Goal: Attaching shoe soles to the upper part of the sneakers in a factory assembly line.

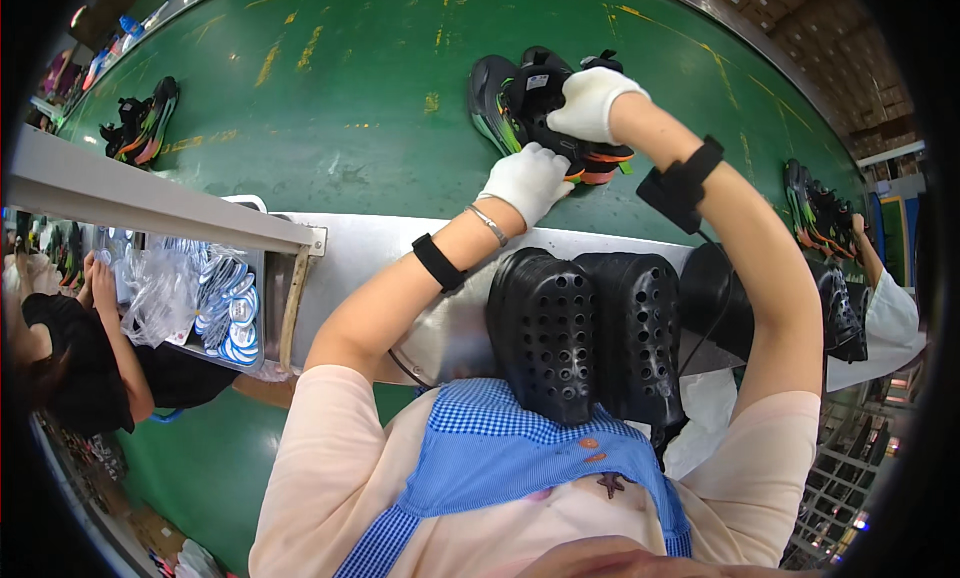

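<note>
Black sneakers with green and orange soles stand close together on the green surface in front of me. My left hand, in a white glove, has its fingers curled over the near end of the middle sneaker. Reaching in from the right, my right hand, also gloved in white, closes on the upper of that same sneaker; its fingertips are partly hidden. Part of another sneaker shows beneath the right wrist.
Two black perforated boot-shaped forms stand between my arms and the metal ledge. A tray of blue-white round pieces lies left, below a grey beam. More sneakers sit far left and right. Co-workers sit on both sides.
</note>
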`<state>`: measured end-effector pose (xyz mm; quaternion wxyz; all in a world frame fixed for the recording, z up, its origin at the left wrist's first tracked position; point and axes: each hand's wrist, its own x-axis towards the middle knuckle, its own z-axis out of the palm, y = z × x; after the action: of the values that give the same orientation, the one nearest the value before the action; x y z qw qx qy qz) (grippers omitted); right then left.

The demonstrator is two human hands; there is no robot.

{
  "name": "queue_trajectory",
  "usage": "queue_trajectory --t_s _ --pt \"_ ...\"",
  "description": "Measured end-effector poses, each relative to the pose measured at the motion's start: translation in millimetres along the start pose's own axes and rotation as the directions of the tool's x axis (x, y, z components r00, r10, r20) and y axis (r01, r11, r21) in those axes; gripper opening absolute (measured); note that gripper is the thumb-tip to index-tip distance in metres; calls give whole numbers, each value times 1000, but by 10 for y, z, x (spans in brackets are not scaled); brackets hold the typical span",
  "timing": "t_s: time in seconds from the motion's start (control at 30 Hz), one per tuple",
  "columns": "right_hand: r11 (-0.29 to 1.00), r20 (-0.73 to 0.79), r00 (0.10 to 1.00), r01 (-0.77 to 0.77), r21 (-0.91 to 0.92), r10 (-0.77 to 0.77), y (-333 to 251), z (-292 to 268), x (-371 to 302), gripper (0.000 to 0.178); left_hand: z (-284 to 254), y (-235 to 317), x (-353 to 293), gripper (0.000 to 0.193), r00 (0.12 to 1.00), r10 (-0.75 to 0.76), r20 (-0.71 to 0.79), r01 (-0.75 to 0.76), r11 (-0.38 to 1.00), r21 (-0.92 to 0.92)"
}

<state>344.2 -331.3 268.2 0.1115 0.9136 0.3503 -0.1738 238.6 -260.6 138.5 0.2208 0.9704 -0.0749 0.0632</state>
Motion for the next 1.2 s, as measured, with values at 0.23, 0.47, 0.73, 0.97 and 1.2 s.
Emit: queue_trajectory --t_s 0.23,0.47,0.73,0.97,1.2 --pt "982 129 985 -134 137 116 -176 389 261 37 -114 48 255 33 949 -99 300 96 995 26" --pt "979 54 990 135 -153 -129 -226 295 386 39 -274 -37 432 36 876 -70 477 41 997 71" --pt "992 -9 999 34 -122 -35 -356 330 577 34 133 -186 627 52 810 76 581 -57 997 -50" --pt "914 -63 996 84 396 -64 118 473 274 27 286 -3 719 45 785 18 620 -90 992 84" --pt "958 -510 844 262 115 -169 239 -373 -1255 12 830 -323 845 27 836 181 518 -286 950 128"
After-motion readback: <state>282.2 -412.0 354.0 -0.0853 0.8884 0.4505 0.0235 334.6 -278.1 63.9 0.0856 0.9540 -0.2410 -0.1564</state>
